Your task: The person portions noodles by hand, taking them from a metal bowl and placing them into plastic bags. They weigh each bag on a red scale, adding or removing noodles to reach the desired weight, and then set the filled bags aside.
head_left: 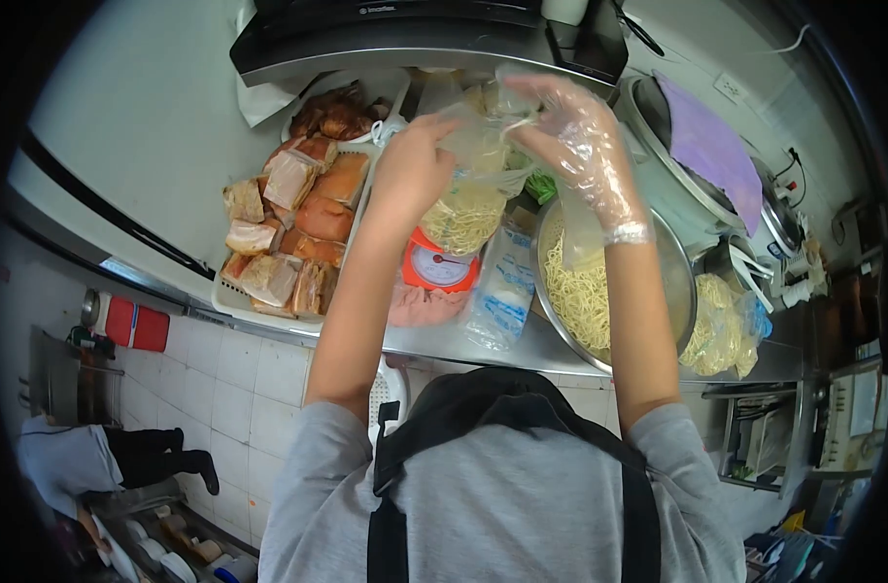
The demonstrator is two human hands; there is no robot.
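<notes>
A clear plastic bag of noodles (459,222) hangs over an orange kitchen scale (442,267), whose dial shows below it. My bare left hand (417,165) is closed on the left side of the bag's top. On the other side, my right hand (572,126), in a clear plastic glove, has its thumb and fingers on the bag's upper edge. Its fingertips are slightly blurred. Under my right forearm stands a steel bowl (682,291) with loose noodles (575,296). A packet of clear bags with blue print (502,296) lies between scale and bowl.
Left of the scale, a white crate (232,299) holds several meat slabs (323,219); darker meat (332,115) lies behind. Filled noodle bags (721,325) sit right of the bowl. A large pot (648,107) carries a purple cloth (711,155). Another person (70,457) stands at lower left.
</notes>
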